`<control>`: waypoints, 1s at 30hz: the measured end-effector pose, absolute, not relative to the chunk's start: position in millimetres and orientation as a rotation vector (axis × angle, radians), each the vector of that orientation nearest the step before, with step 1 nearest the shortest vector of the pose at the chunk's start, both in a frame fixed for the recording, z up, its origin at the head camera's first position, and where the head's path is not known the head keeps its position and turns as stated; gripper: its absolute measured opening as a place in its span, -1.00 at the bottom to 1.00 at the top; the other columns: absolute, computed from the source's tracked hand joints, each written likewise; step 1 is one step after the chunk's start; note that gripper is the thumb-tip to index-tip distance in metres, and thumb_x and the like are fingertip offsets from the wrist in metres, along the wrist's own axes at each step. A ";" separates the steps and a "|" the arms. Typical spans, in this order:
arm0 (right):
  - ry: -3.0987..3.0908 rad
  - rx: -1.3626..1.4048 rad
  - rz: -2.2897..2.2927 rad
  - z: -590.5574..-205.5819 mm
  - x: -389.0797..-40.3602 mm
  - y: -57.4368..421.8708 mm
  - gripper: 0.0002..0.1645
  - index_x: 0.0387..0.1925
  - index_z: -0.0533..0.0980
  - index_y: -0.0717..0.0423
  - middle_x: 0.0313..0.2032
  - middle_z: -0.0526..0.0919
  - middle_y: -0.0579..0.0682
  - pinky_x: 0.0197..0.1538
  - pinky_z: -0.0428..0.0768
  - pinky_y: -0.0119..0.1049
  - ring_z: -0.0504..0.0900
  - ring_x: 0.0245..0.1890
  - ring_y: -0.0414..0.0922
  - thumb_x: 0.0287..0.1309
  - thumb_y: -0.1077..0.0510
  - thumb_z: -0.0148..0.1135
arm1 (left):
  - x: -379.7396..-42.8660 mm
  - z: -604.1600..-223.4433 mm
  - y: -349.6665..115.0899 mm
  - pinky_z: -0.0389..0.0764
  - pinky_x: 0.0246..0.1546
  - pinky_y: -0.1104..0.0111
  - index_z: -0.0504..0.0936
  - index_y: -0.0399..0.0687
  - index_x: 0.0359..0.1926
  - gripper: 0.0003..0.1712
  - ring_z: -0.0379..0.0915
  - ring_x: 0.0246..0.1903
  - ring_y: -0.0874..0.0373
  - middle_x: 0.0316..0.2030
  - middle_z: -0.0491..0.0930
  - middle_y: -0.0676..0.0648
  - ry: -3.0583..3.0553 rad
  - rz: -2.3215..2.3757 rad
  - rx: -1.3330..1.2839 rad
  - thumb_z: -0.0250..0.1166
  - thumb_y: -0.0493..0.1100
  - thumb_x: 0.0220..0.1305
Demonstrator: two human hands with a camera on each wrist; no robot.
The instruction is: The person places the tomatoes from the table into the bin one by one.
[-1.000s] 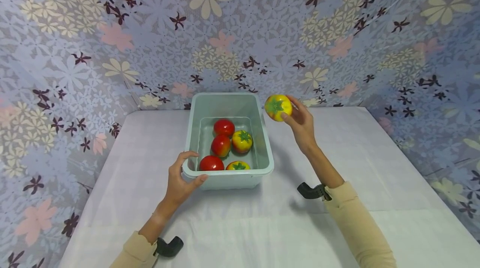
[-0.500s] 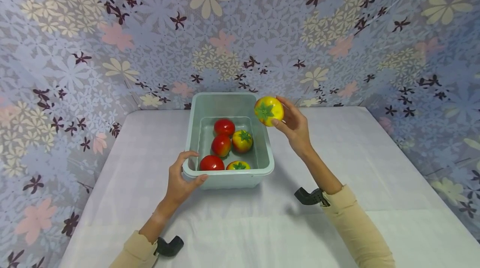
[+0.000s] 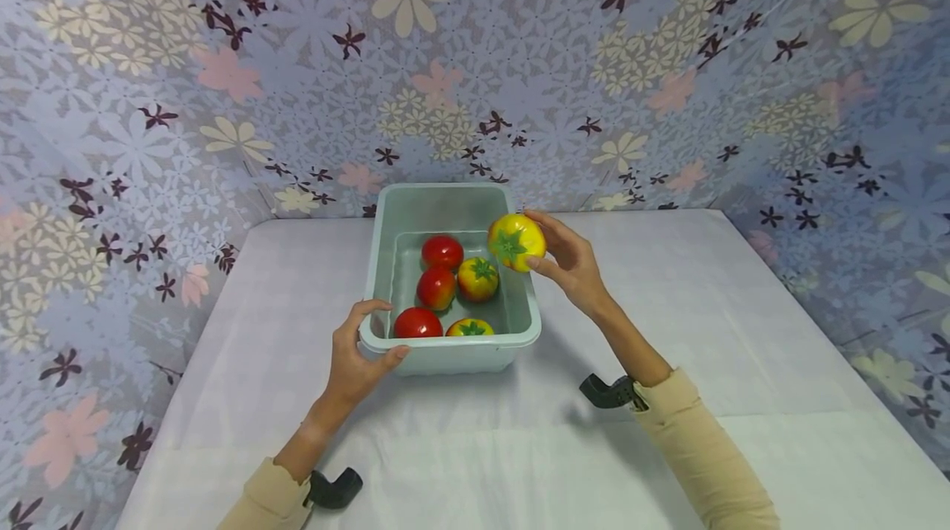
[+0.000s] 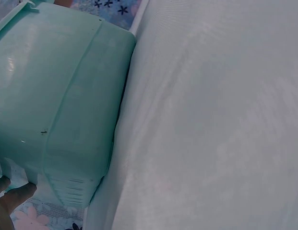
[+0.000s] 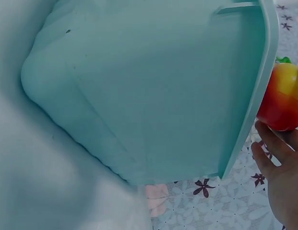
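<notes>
A pale green plastic bin (image 3: 460,357) stands on the table. My left hand (image 3: 350,365) grips its near left corner, fingers over the rim and thumb outside the front wall. Between thumb and fingers, my right hand (image 3: 575,270) holds a yellow-and-red tomato (image 3: 517,241), green calyx showing, above the bin's right rim. Inside the bin lie red tomatoes (image 3: 436,288) and yellow-red ones with green tops (image 3: 478,279); the front wall partly hides the nearest. In the right wrist view the held tomato (image 5: 281,98) appears beside the rim; part of the hand is cut off.
White cloth (image 3: 668,283) covers the table around the bin. Flower-patterned fabric (image 3: 549,85) rises behind and at both sides. A black wrist mount (image 3: 609,391) sticks out from each sleeve.
My right hand has carried the tomato leftward and then lower, from right of the bin to over its right rim. My left hand and the bin have stayed in place.
</notes>
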State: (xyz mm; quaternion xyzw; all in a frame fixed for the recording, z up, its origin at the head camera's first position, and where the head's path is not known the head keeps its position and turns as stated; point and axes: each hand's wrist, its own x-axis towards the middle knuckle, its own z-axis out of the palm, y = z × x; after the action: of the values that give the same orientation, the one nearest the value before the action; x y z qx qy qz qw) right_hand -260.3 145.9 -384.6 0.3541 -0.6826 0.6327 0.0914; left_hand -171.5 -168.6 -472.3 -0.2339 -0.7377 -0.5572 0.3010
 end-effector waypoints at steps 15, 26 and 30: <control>-2.081 1.004 1.796 -391.7 -263.5 147.8 -0.39 0.30 0.32 0.36 0.27 0.41 0.35 0.41 0.23 0.03 0.41 0.32 0.06 0.19 0.51 0.12 | -154.9 -441.0 -158.9 0.44 -0.12 0.50 0.48 -0.53 -0.08 -0.26 0.40 -0.06 0.41 -0.17 0.57 -0.41 -1.933 -1.502 -0.607 0.38 0.14 0.14; -2.066 0.976 1.775 -391.4 -261.4 154.1 -0.42 0.28 0.32 0.39 0.26 0.42 0.35 0.38 0.31 -0.16 0.41 0.32 0.04 0.24 0.37 0.18 | -152.1 -436.3 -156.6 0.45 -0.26 0.35 0.49 -0.51 -0.09 -0.40 0.39 -0.14 0.37 -0.19 0.59 -0.33 -1.930 -1.490 -0.612 0.43 -0.05 0.07; -2.044 0.973 1.767 -390.1 -261.7 158.2 -0.42 0.27 0.33 0.41 0.24 0.43 0.37 0.37 0.33 -0.19 0.41 0.31 0.08 0.24 0.34 0.20 | -157.9 -446.6 -159.2 0.45 -0.26 0.35 0.49 -0.52 -0.09 -0.31 0.40 -0.10 0.42 -0.18 0.57 -0.37 -1.926 -1.485 -0.609 0.42 0.08 0.11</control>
State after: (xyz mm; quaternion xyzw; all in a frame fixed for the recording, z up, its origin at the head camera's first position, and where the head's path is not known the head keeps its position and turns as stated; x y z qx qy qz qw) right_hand -261.7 158.2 -390.1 0.3357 -0.7053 0.6098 0.1343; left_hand -157.9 -159.2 -446.6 -0.2307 -0.7297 -0.5629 0.3121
